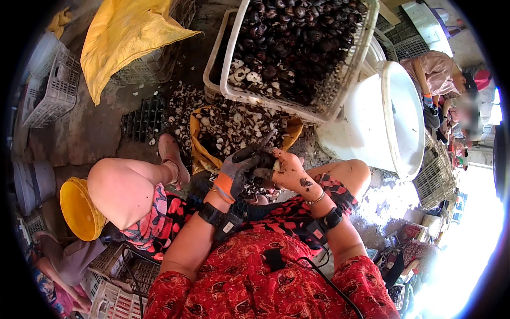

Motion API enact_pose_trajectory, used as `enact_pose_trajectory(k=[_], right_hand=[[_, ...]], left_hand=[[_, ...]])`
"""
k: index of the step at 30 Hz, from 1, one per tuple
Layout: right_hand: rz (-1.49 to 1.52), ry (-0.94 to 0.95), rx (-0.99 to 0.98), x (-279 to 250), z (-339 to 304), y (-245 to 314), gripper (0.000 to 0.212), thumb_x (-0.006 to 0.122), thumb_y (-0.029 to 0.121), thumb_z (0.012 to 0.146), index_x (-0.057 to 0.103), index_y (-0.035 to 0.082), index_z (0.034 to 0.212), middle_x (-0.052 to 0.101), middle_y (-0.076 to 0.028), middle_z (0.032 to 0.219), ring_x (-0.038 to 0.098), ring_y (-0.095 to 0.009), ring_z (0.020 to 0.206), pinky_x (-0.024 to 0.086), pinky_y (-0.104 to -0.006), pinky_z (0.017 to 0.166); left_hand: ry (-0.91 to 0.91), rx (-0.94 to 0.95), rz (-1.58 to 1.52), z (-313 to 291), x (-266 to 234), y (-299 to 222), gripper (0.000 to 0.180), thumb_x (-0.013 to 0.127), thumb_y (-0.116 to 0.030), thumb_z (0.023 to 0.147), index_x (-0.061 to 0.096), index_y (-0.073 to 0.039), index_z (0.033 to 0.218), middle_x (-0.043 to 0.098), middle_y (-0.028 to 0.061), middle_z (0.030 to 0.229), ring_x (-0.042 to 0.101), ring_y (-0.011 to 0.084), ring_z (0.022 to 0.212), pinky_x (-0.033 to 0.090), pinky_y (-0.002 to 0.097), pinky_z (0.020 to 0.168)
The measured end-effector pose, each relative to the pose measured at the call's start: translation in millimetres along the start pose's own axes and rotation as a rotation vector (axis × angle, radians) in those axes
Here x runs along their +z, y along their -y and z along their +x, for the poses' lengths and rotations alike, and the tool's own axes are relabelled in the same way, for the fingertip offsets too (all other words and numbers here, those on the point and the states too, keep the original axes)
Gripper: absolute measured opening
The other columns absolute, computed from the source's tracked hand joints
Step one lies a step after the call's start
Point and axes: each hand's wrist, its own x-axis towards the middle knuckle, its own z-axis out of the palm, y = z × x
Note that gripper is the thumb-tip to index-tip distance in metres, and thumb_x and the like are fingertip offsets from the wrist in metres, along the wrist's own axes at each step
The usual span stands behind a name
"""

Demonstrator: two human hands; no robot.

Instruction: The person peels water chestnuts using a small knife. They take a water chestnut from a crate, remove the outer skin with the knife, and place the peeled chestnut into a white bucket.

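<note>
My left hand (237, 169), in a grey and orange glove with dark, dirty fingertips, meets my right hand (289, 171) in front of my lap. Both are closed around something small and dark between them; its kind is hidden by the fingers. A pale yellowish piece shows by the right thumb, too small to name. Dirt marks the bare right wrist, which wears a bead bracelet. Just beyond the hands lies an open yellow sack (197, 139) heaped with dark and white peelings (239, 125). Above it stands a white plastic crate (227, 80) of dark, round water chestnuts (297, 37), some peel scraps among them.
A large white tub (361, 119) stands right of the crate. A yellow sack cloth (127, 37) covers crates at the far left. At left are a yellow bucket (79, 210) and a grey crate (58, 85). Other people sit at the far right and lower left.
</note>
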Motion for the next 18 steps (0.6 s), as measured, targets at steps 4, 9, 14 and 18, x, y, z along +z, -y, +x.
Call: enact_pose_trajectory(k=[4, 9, 14, 18], right_hand=[[-0.345, -0.007, -0.126, -9.7, -14.7, -16.3, 0.034, 0.073, 0.01, 0.073, 0.059, -0.002, 0.102, 0.065, -0.008, 0.093, 0.059, -0.012, 0.083, 0.048, -0.0266, 0.075], [-0.236, -0.157, -0.2, -2.4, -24.5, -33.6, 0.042, 0.077, 0.018, 0.071, 0.059, 0.001, 0.104, 0.065, -0.008, 0.088, 0.063, -0.014, 0.082, 0.05, -0.0269, 0.072], [0.008, -0.29, -0.271, -10.4, -26.5, -42.2, 0.038, 0.075, 0.007, 0.072, 0.058, 0.001, 0.105, 0.066, -0.003, 0.089, 0.059, -0.009, 0.081, 0.048, -0.0228, 0.073], [-0.061, -0.317, -0.309, -8.8, -36.0, -28.1, 0.03, 0.073, 0.004, 0.074, 0.06, -0.001, 0.101, 0.064, -0.001, 0.088, 0.054, -0.008, 0.076, 0.045, -0.0224, 0.069]], left_hand=[[0.084, -0.016, 0.062, -3.6, 0.7, 4.9, 0.036, 0.062, -0.009, 0.084, 0.054, 0.002, 0.117, 0.062, 0.011, 0.107, 0.062, 0.0186, 0.095, 0.053, 0.0288, 0.081], [-0.137, 0.063, 0.408, 4.1, -10.3, 3.4, 0.031, 0.064, -0.009, 0.083, 0.059, 0.0, 0.112, 0.065, 0.0076, 0.1, 0.062, 0.0138, 0.083, 0.05, 0.0245, 0.071], [-0.073, 0.283, 0.459, -1.0, -8.4, -2.0, 0.023, 0.065, -0.007, 0.08, 0.066, -0.003, 0.102, 0.064, 0.0036, 0.095, 0.06, 0.012, 0.086, 0.047, 0.0245, 0.075], [0.03, 0.534, 0.771, -0.8, -7.8, 7.9, 0.021, 0.066, -0.007, 0.077, 0.067, -0.004, 0.098, 0.064, 0.0079, 0.095, 0.06, 0.0164, 0.089, 0.047, 0.0266, 0.078]])
